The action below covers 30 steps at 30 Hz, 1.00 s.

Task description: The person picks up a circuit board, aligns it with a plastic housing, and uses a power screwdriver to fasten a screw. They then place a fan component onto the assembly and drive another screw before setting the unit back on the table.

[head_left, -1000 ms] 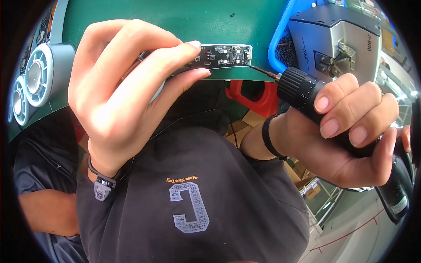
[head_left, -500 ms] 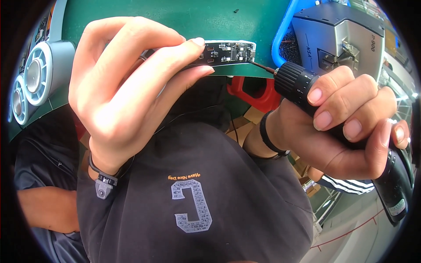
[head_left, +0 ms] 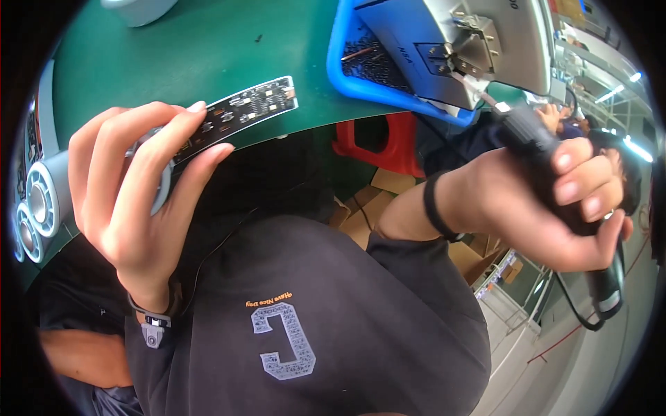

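In my left hand is a narrow black circuit board with small components, pinched between thumb and fingers above the table's near edge. A curved blue-grey part shows behind the fingers, partly hidden; whether it is joined to the board I cannot tell. My right hand is wrapped round a black electric screwdriver, blurred by motion. The screwdriver's tip points up and left at the metal outlet of a grey screw feeder; whether they touch is unclear.
Beneath the feeder sits a blue tray with many small dark screws. Blue-grey round parts stand at the left on the green table. A red stool and cardboard boxes are below. Another person's arm shows lower left.
The screwdriver's tip has left the board's end and moved up and right to the feeder. My left hand has drawn the board left and tilted it. The view has shifted right.
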Motion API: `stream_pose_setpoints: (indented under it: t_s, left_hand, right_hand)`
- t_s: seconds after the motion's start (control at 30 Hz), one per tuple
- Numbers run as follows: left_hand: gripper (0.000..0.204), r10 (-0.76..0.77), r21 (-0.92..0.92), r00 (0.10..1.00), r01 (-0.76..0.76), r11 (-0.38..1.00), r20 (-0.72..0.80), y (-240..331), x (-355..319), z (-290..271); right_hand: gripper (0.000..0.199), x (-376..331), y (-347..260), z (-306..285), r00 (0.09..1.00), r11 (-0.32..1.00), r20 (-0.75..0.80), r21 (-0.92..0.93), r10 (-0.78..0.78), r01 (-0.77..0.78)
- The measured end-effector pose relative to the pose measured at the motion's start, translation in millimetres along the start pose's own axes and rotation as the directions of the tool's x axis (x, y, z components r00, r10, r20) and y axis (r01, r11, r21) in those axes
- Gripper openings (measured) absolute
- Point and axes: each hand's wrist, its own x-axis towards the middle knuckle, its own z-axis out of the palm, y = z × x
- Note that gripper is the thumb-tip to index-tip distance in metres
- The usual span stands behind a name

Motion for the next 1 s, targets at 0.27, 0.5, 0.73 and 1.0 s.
stream_pose_setpoints:
  t_s: [0.27,0.5,0.73,1.0]
  left_hand:
    - [0.067,-0.168,-0.261,0.928,0.08,0.962,-0.332,-7.8,-19.4,31.0]
    - [0.075,-0.343,-0.41,0.892,0.207,0.888,-0.293,7.0,-15.4,33.2]
    - [0.079,-0.297,-0.464,0.929,0.168,0.87,-0.22,-6.0,-18.5,35.5]
    - [0.073,-0.249,-0.51,0.943,0.105,0.854,-0.222,-14.0,-18.9,36.1]
  right_hand:
    - [0.024,28.7,35.0,-1.1,0.994,0.968,-0.047,-0.234,-0.1,0.086]
    - [0.023,53.0,43.1,-15.2,0.973,0.988,0.175,-0.034,0.152,-0.148]
    - [0.019,-7.4,5.3,42.0,0.922,0.927,0.291,0.194,0.257,-0.32]
    - [0.02,-12.6,27.0,75.1,0.855,0.867,0.497,0.349,0.149,-0.355]
